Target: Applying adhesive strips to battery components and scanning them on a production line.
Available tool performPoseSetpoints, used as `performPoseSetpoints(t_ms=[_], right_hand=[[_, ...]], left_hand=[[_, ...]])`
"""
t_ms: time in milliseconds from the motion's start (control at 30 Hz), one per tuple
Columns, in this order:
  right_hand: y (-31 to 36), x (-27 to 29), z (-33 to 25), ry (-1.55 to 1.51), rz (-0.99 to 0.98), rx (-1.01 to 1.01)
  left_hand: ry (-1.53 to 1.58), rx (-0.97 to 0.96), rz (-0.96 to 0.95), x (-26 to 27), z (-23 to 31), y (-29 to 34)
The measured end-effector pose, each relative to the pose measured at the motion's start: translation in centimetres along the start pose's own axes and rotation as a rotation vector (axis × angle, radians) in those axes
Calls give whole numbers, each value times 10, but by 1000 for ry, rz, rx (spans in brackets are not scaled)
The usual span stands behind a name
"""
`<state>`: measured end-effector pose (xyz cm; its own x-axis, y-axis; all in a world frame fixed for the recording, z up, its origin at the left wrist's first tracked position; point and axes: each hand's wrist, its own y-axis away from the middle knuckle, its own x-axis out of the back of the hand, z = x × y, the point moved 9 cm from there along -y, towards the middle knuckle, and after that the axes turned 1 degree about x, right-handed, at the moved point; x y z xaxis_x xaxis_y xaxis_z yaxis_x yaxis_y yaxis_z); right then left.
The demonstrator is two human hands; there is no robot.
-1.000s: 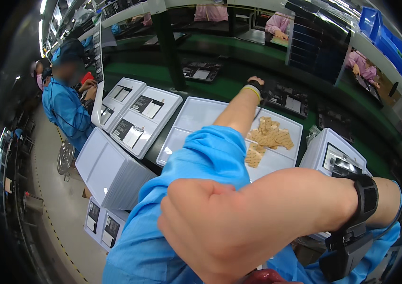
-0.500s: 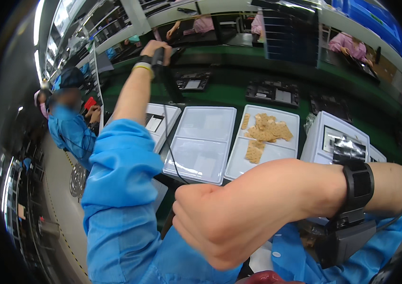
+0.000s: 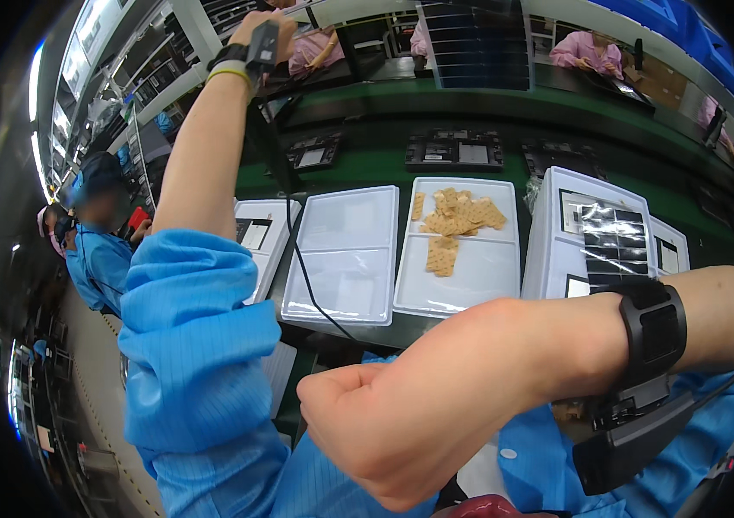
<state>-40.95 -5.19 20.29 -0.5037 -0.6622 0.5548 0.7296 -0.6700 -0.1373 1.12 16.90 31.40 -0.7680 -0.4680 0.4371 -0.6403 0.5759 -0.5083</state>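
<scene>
My left arm reaches up to the far left, and my left hand [image 3: 274,41] is at the shelf frame above a dark upright post [image 3: 270,142]. A black wrist device [image 3: 262,47] covers part of it, so I cannot see how its fingers lie. Close in front of me, my right hand [image 3: 376,423] is curled into a fist, back of the hand up; anything inside is hidden. A thin black cable [image 3: 308,281] hangs down from the left arm's side across a white tray [image 3: 332,220] and passes behind my right fist. Another black device [image 3: 635,432] is strapped to my right wrist.
Tan perforated pieces [image 3: 458,214] lie in a second white tray [image 3: 423,285]. Stacked white trays [image 3: 548,216] with shiny black strips [image 3: 613,242] stand to the right. Dark electronic housings [image 3: 453,154] sit on the green bench behind. A co-worker [image 3: 104,233] in blue is at left.
My left hand has moved up and slightly left. The trays and bench have shifted left in view as the head turned. My right fist stays closed near its place.
</scene>
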Motion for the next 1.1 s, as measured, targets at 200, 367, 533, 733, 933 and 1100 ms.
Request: performPoseSetpoints(t_ms=[200,367,533,733,933,1100], right_hand=[[-22,3,-9,-30,-44,-72],[-34,-2,-22,-78,-112,-182],[-66,-12,-38,-183,-67,-204],[-71,-27,-49,-258,-151,-151],[-89,-54,-47,-346,-102,-29],[-106,-104,-50,-566,-117,46]], left_hand=[[76,-16,32,-10,50,-25],[371,-104,-70,-2,148,2],[588,51,-332,-84,206,126],[695,200,-608,-162,267,223],[862,508,-484,-159,294,286],[997,724,-401,-156,276,344]])
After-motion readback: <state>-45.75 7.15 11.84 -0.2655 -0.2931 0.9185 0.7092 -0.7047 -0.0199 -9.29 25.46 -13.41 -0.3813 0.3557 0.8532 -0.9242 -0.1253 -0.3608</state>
